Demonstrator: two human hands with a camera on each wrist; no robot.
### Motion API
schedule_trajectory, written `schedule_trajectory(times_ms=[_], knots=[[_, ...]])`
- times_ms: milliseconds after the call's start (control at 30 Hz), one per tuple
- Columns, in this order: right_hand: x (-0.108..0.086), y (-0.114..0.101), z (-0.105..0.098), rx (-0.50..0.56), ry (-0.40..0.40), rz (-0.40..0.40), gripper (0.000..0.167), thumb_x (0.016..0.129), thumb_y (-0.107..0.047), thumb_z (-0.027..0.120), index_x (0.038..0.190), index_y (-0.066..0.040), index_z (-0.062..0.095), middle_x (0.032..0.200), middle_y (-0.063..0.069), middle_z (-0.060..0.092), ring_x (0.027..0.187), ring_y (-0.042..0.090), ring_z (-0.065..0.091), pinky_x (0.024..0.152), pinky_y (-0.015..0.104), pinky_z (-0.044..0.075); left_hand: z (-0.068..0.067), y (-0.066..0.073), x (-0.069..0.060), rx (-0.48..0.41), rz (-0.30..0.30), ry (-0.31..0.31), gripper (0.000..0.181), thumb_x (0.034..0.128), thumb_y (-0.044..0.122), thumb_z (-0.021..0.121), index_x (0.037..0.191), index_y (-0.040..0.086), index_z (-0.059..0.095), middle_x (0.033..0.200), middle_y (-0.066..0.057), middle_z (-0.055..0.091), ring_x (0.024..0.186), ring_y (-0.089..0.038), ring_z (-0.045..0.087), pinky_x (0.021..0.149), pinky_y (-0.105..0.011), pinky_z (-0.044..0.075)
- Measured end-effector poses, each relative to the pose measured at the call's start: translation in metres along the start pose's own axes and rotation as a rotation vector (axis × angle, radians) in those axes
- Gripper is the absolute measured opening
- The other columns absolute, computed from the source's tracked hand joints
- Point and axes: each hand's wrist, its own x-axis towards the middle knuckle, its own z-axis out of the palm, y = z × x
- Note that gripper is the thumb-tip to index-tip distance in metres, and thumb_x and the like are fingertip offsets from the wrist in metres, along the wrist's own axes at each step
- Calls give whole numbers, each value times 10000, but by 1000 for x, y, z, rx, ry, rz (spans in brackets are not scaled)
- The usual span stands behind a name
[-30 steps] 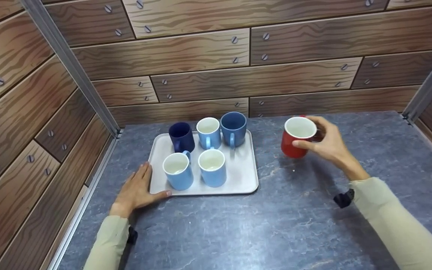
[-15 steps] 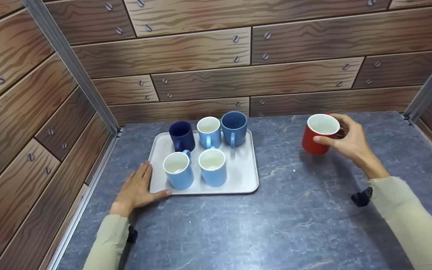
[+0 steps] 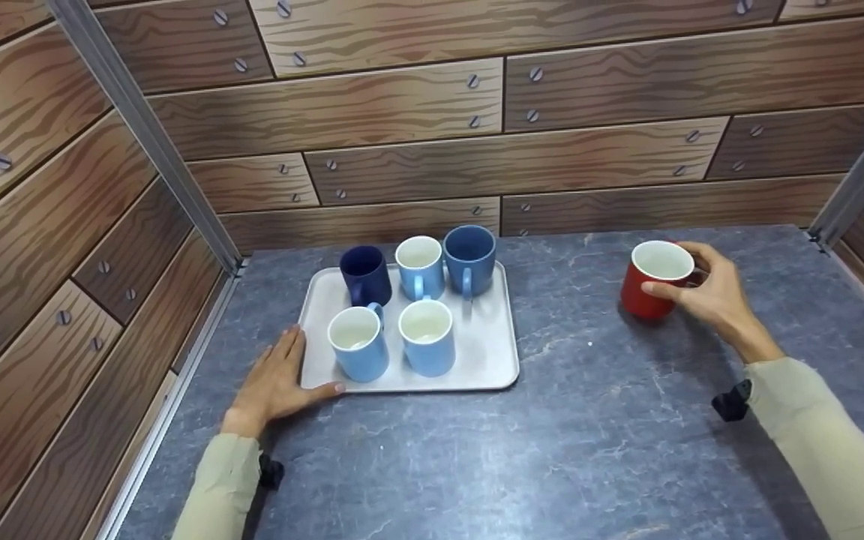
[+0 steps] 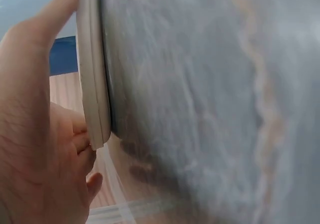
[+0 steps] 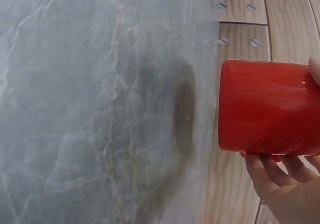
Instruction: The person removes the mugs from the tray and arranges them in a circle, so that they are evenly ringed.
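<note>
My right hand (image 3: pixel 713 296) grips a red mug (image 3: pixel 643 295) with a white inside, over the right part of the table. Thumb and fingers lie on opposite sides of it. In the right wrist view the red mug (image 5: pixel 270 107) seems just off the table, its shadow beside it. At the left, my left hand (image 3: pixel 273 382) rests against the front left corner of a white tray (image 3: pixel 481 367), thumb along the front rim, fingers along the left side. Light blue mugs (image 3: pixel 358 349), a dark navy mug (image 3: pixel 366 279) and a medium blue mug (image 3: pixel 469 259) stand upright on it.
A grey marbled table (image 3: pixel 552 450) lies under everything. Wood-patterned walls (image 3: pixel 402 172) close off the back and left, with a metal post (image 3: pixel 139 120) in the left corner. Bare table surface lies between the tray and the red mug.
My right hand has carried the red mug rightward, away from the tray, and slightly lower in the last half second. The left hand and tray have stayed put.
</note>
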Motion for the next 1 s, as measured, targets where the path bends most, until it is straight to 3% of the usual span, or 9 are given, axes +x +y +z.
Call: schedule_trajectory(times_ms=[1000], knots=[[-6,22,7,2,-10,36,839,850,-185,922,1523,65,488,1412,306,614,965,-66,555,834,76,461,-4,3,2,61,10,-13,1329,805,863,662,1658,-68,248,1745,-268,233,1629,-441,226,1337,-594,203]])
